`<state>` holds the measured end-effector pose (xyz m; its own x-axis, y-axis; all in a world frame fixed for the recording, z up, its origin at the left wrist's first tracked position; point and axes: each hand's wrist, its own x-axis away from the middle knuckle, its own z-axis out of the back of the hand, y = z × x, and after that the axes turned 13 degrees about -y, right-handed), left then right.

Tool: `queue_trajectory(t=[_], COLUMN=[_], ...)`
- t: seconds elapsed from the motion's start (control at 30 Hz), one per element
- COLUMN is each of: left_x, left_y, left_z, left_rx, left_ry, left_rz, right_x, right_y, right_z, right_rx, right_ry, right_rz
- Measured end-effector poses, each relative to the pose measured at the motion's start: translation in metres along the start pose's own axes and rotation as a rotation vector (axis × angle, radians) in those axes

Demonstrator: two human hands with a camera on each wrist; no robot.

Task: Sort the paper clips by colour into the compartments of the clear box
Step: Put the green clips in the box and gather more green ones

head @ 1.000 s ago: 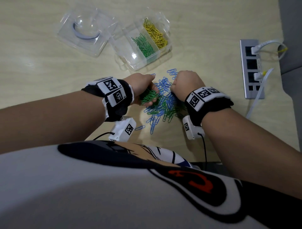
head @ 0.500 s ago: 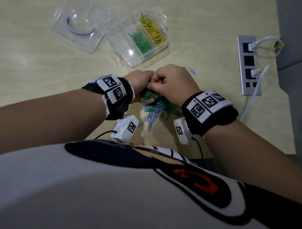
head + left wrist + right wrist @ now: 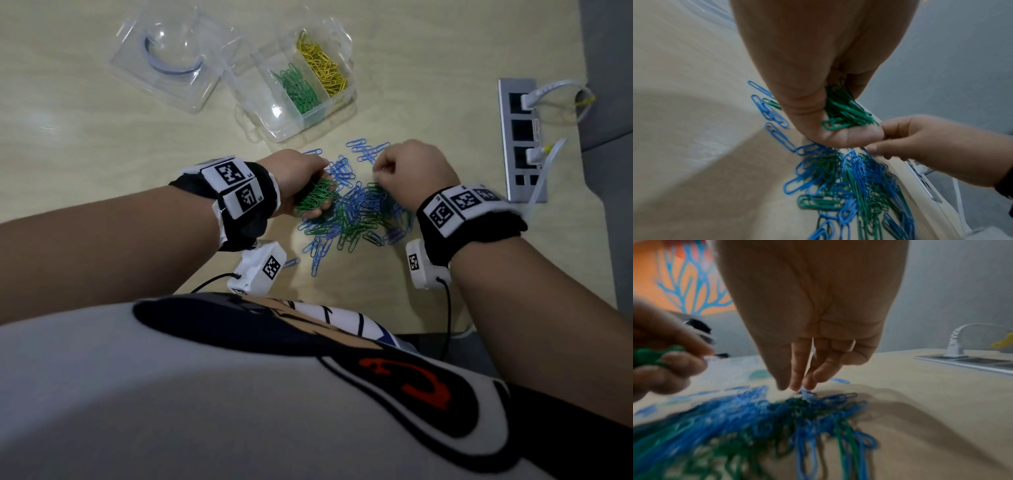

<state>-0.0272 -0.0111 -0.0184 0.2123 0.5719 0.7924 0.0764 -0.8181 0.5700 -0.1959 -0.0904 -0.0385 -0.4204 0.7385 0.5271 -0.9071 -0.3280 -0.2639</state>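
Observation:
A loose pile of blue and green paper clips (image 3: 356, 212) lies on the table in front of me. My left hand (image 3: 301, 178) grips a bunch of green clips (image 3: 313, 197) at the pile's left edge; the left wrist view shows this bunch (image 3: 846, 112) held between thumb and fingers. My right hand (image 3: 407, 171) hovers over the pile's far right. Its fingertips (image 3: 795, 386) point down close together just above the clips, with nothing seen between them. The clear box (image 3: 274, 120) stands beyond the pile, with green clips (image 3: 298, 89) in the middle compartment and yellow clips (image 3: 322, 68) in the right one.
The box's clear lid (image 3: 168, 58) lies open to the left of the box. A grey power strip (image 3: 519, 144) with white plugs and cables runs along the table's right edge. A few single blue clips (image 3: 363, 150) are scattered between pile and box.
Half a second ago my right hand met my left hand over the pile. It has since moved back to the right and down toward the clips. The left hand kept its green bunch.

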Motion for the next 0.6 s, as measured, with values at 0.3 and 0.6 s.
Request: queue_trajectory(t=[0.3, 0.6], left_x=[-0.002, -0.005], left_y=[0.000, -0.001], left_z=[0.000, -0.004], left_rx=[-0.011, 0.011], left_ry=[0.021, 0.020], left_rz=[0.007, -0.020], right_x=[0.007, 0.025], right_y=[0.001, -0.025], right_z=[-0.011, 0.003], right_rx=[0.083, -0.549], right_ry=[0.016, 0.092], right_rz=[0.015, 0.212])
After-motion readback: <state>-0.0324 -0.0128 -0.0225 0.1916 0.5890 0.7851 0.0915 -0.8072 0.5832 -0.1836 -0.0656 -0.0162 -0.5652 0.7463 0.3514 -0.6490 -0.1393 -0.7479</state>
